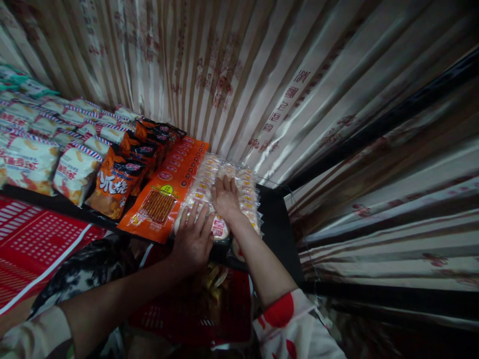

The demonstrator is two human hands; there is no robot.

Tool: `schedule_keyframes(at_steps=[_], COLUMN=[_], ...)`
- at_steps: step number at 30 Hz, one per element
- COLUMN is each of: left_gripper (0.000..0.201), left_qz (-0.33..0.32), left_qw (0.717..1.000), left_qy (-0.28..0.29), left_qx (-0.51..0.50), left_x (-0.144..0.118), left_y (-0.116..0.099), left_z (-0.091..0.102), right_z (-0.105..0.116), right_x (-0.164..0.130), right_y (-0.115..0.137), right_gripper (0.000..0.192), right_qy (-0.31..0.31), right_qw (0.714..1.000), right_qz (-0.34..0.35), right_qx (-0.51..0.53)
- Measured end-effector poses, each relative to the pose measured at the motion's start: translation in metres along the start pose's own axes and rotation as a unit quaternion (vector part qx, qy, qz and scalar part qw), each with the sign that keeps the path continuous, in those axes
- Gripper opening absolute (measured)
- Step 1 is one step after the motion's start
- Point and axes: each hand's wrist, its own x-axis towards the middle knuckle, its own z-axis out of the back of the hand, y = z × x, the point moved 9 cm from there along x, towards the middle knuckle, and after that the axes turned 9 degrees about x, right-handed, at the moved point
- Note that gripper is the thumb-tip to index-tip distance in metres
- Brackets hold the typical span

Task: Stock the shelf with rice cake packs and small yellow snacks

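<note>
Pressing flat, both hands (209, 219) open-palmed on clear cracker packs (239, 184) beside orange snack packs (164, 194).

the clear cracker packs (228, 184) show pale rounds with red and yellow labels. the flat packet (168, 192) beside them is orange, the bags (116, 184) next along orange and black, the farther bags (75, 169) white with red-blue stripes. the curtain (262, 75) is cream-striped, the sleeve (295, 324) white with red spots.
</note>
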Motion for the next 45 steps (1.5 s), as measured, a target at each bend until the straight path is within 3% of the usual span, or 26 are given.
schedule_keyframes(at_steps=[7,14,34,45], left_gripper=[0.051,0.051,0.057,0.060], left_qz=[0.021,0.036,0.082,0.054], left_qw=[1.000,0.999,0.996,0.998], left_qy=[-0.004,-0.005,0.016,-0.008], left_qx=[-0.009,-0.040,-0.043,-0.037], left_x=[-0.004,0.000,0.003,0.002], left_y=[0.009,0.012,0.021,0.018], left_z=[-0.011,-0.006,-0.018,-0.016], right_z=[-0.001,-0.003,-0.006,-0.003], right_x=[-0.002,-0.006,-0.007,-0.010], right_y=[0.000,0.001,0.000,0.001], right_gripper=[0.051,0.051,0.050,0.050], right_qy=[-0.033,-0.058,-0.066,-0.075], right_qw=[0.999,0.998,0.998,0.997], right_qz=[0.008,0.019,0.024,0.024], right_qx=[-0.007,0.005,0.003,-0.004])
